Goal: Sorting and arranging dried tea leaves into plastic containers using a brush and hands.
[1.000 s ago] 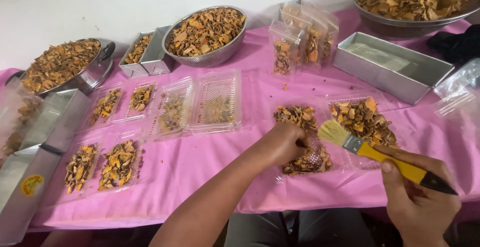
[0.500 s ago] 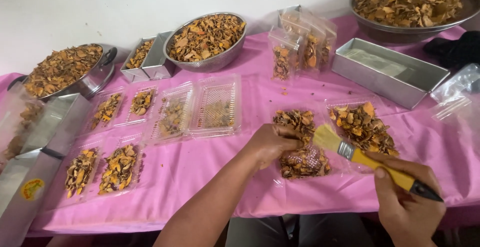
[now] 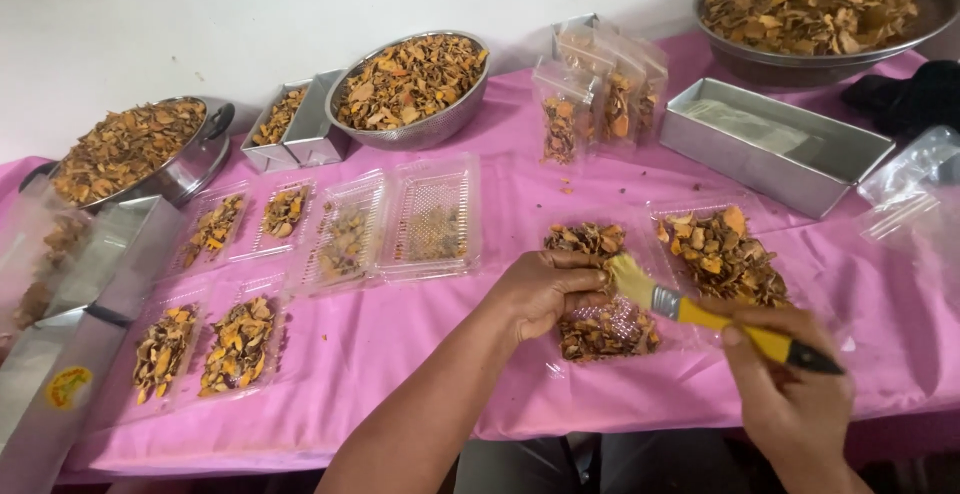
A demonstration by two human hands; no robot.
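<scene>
Left hand (image 3: pixel 545 289) lies closed over the left edge of a clear tray of dried orange-brown chips (image 3: pixel 605 294), near centre of the pink tabletop (image 3: pixel 420 334). Right hand (image 3: pixel 790 394) grips the yellow-handled brush (image 3: pixel 700 312). Since a second ago the bristles have moved left, off the neighbouring heaped tray (image 3: pixel 722 254), and now touch the held tray beside the left fingers. Judgement: brushing of this tray's chips is under way.

two open boxes (image 3: pixel 400 229) lie in the middle of the table (image 3: pixel 400 344). a bowl (image 3: pixel 412 89) stands behind them. a long tin (image 3: pixel 775 144) lies to the right, a pot (image 3: pixel 135 149) to the left.
</scene>
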